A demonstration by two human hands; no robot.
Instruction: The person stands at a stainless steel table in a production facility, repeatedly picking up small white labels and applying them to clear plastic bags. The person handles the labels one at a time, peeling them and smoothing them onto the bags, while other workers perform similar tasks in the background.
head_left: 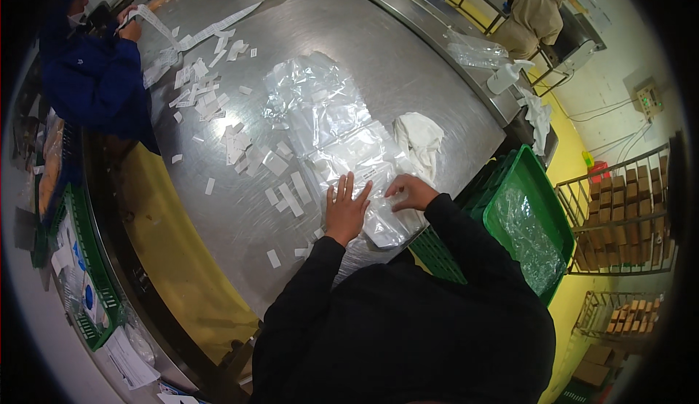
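Pretty sure I was at the flattening step, left hand spread flat, gripping nothing, on the clear bags on the steel table, right hand curled (couldn't tell if holding anything), so next probably needed a light pinch.

A steel table bears clear bags, slips, apparently a cloth.

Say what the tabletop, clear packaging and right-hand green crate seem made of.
Tabletop: probably stainless steel, with a dull grey sheen and fine scratches.
Clear packaging: likely thin, glossy plastic film, by its wrinkles and bright glare.
Green crate: apparently moulded plastic, semi-gloss, evenly coloured.
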